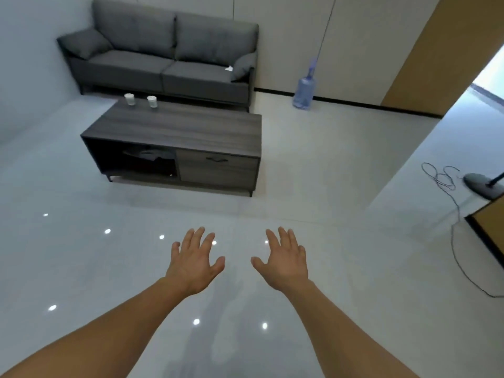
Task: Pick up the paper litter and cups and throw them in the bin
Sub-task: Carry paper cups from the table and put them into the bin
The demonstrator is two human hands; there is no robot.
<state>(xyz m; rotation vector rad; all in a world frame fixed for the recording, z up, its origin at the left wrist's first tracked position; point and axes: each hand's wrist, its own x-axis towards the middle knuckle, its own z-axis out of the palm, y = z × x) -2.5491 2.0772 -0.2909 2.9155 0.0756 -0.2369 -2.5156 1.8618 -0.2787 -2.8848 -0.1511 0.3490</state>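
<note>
Two white paper cups stand upright near the far left edge of the dark coffee table (191, 132): the left cup (129, 99) and the right cup (152, 101). A small white scrap of paper (228, 68) lies on the right seat of the grey sofa (163, 61). My left hand (195, 259) and my right hand (283, 256) are stretched out in front of me over the floor, palms down, fingers spread, holding nothing. Both hands are well short of the table. No bin is in view.
A blue water jug (305, 91) stands against the back wall right of the sofa. At the right, a lamp base (484, 184) with a loose cable (447, 186) lies on the floor by a doorway. Glossy white floor separates me from the table.
</note>
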